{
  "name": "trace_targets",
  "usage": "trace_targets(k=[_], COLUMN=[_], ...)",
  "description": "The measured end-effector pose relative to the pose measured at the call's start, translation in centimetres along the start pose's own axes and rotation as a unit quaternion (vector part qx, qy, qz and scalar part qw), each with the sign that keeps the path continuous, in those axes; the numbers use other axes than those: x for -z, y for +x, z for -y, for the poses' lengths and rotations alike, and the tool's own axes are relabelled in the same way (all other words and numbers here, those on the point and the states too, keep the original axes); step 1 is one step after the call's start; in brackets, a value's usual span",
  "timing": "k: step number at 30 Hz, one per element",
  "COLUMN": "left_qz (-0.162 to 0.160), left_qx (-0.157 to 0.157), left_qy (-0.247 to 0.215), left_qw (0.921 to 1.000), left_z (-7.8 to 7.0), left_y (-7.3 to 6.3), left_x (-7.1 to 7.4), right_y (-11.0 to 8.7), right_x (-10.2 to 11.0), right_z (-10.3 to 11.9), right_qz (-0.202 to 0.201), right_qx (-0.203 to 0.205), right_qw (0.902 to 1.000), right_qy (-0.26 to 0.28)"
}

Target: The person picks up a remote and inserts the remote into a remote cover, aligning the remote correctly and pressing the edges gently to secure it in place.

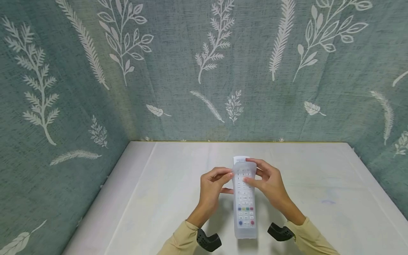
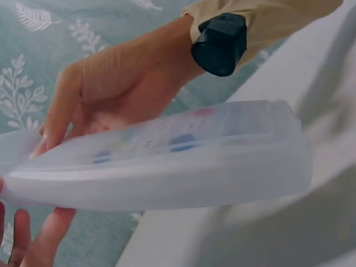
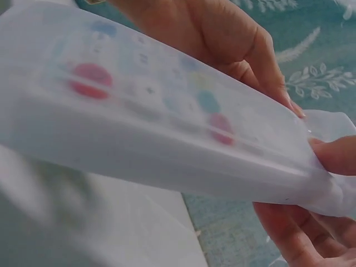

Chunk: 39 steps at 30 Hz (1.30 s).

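Note:
A white remote control with small coloured buttons sits inside a translucent soft cover [image 1: 245, 232], its bare top end [image 1: 239, 159] sticking out past the cover's mouth. My left hand [image 1: 211, 187] pinches the cover's upper left edge between thumb and fingers. On the other side, my right hand [image 1: 271, 182] grips the upper part, thumb across the front over the buttons and fingers at the back of the rim. In the left wrist view the closed end of the cover [image 2: 256, 172] points away from both hands. The cover's mouth looks bunched beside the right thumb [image 3: 336, 154].
Beneath the hands lies a white tabletop [image 1: 169, 198]. Green leaf-patterned cloth [image 1: 178, 71] hangs behind it and along both sides. Black wrist cameras [image 1: 208, 241] are strapped over the beige sleeves [image 1: 180, 239].

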<state>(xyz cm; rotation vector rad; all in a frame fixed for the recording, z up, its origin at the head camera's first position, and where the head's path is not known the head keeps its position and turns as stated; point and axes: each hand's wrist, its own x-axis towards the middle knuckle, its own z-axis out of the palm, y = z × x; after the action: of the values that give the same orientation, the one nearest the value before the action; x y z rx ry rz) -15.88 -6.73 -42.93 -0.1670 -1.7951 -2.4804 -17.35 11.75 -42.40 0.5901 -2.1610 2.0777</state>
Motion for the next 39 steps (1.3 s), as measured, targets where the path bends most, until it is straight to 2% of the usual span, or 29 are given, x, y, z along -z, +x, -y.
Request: trace_targets(k=[6,9,14,17,19,24,27,30,32,34,39], left_qz=[-0.014,-0.021,0.002,0.016,0.011,-0.012,-0.009,0.000,0.007,0.012,0.011], left_qx=[0.011,0.033,0.062,0.058,0.057,0.057,0.051,0.037,0.024,0.019,0.027], left_qy=[0.010,0.020,0.047,0.066,0.072,0.075,0.089,0.106,0.116,0.119,0.122], left_qw=[0.9998,0.9991,0.9970,0.9961,0.9957,0.9954,0.9947,0.9937,0.9930,0.9926,0.9920], left_z=[-0.2,-0.4,-0.5,-0.5,-0.5,-0.5,-0.8,-1.7,-2.4,-2.4,-0.8], left_y=[0.2,0.4,0.7,0.7,0.7,0.5,0.2,-0.3,-0.6,-0.6,-0.1], left_x=[-0.3,-0.4,-0.3,-0.3,-0.3,-0.3,-0.5,-0.9,-1.1,-1.0,-0.3], right_y=[-0.1,0.0,0.0,-0.1,-0.2,-0.5,-0.8,-0.9,-1.0,-1.0,-0.9], right_x=[-0.1,-0.3,-0.5,-0.3,0.0,0.1,-0.1,-0.2,-0.3,-0.3,-0.4], right_z=[-0.1,0.0,0.0,0.0,-0.1,-0.2,-0.4,-0.5,-0.6,-0.6,-0.4], right_qz=[0.012,0.011,0.012,0.019,0.015,-0.022,-0.048,-0.064,-0.065,-0.059,-0.032], right_qx=[-0.006,-0.016,-0.033,-0.036,-0.037,-0.047,-0.044,-0.024,-0.008,0.005,0.017], right_qw=[0.9999,0.9998,0.9992,0.9991,0.9992,0.9985,0.9979,0.9976,0.9978,0.9982,0.9993], right_qy=[-0.004,-0.012,-0.020,-0.010,0.004,0.015,0.002,-0.010,-0.012,-0.013,-0.009])
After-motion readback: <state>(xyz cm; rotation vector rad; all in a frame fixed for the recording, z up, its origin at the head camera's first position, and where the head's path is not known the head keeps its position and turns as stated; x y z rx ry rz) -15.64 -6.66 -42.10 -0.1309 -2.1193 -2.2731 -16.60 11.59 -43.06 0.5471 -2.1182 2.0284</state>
